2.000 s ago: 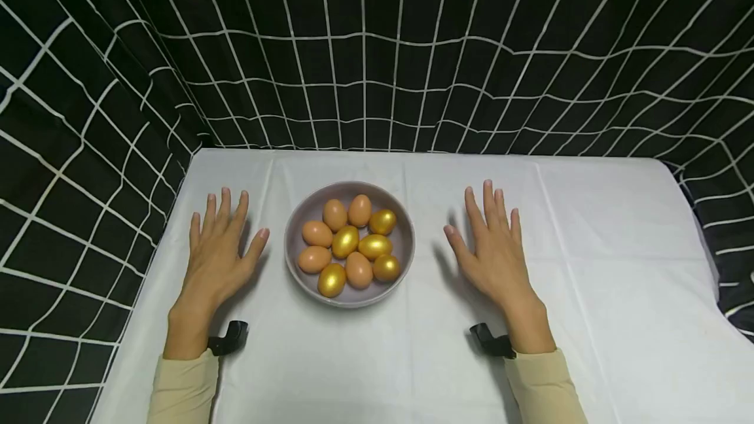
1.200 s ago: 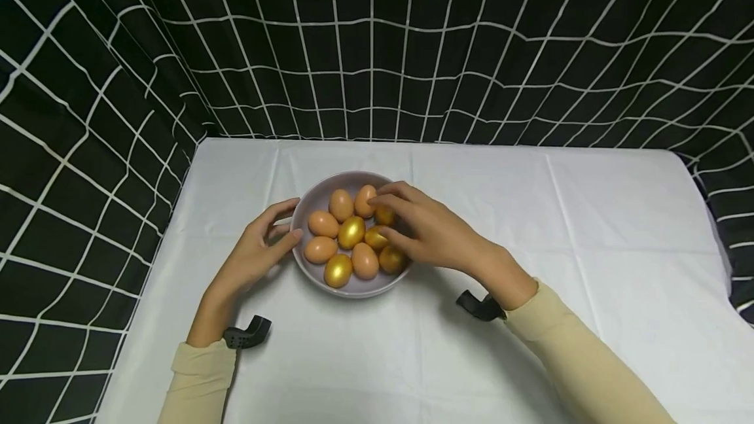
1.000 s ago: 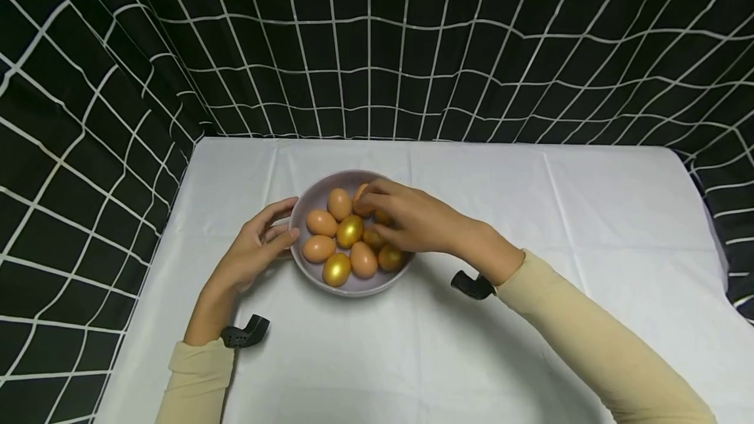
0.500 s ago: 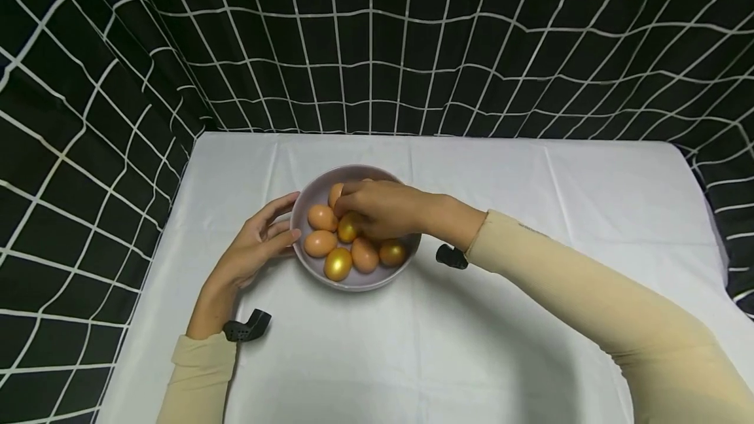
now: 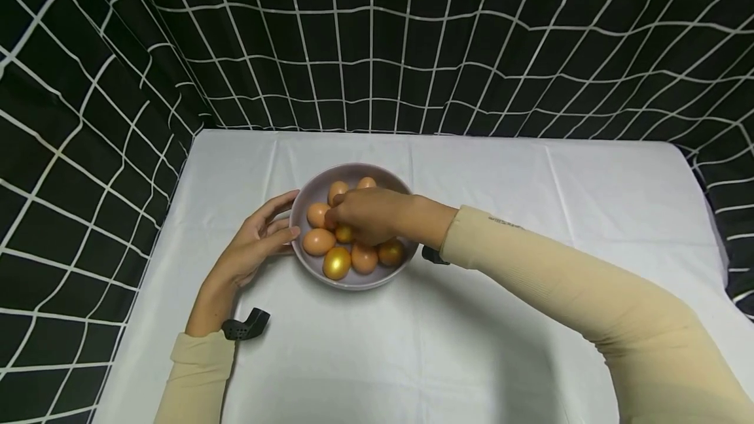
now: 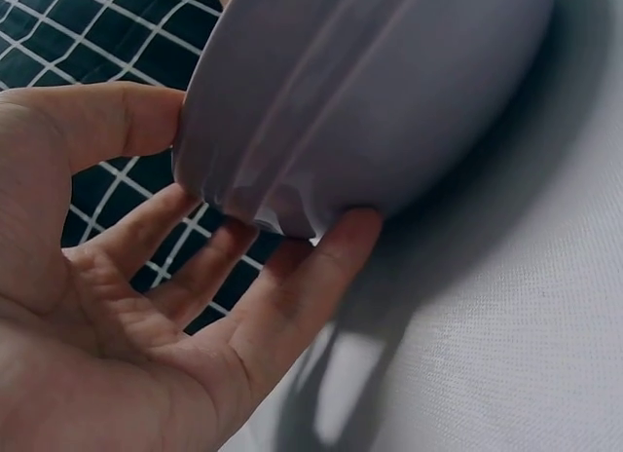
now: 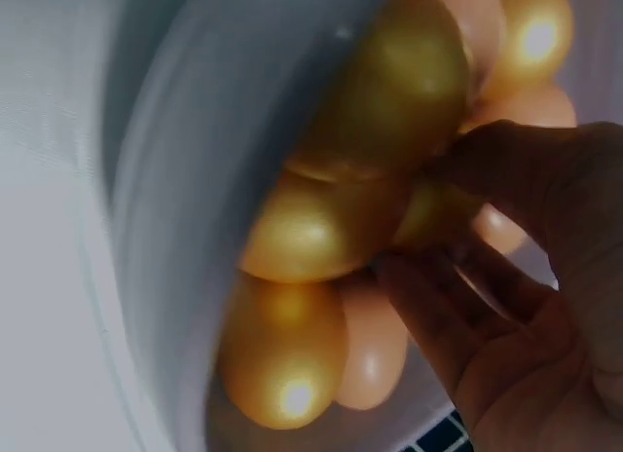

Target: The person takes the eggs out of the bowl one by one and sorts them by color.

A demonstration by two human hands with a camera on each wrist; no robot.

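I've got the left hand [image 5: 250, 244] gripping the left side of the purplish-grey bowl [image 5: 353, 287], thumb at the rim and fingertips against the outside wall. The right hand [image 5: 371, 213] is down inside the bowl, and on my right wrist feed the thumb and fingers are on either side of a gold egg [image 7: 433, 213], pinching it as far as I can tell. Brown eggs [image 5: 319, 241] and other gold eggs [image 5: 336, 263] crowd around it, some partly covered by that hand. Bowl's on the white-covered worktop [image 5: 353, 352], black gridded backdrop [image 5: 353, 38] behind.
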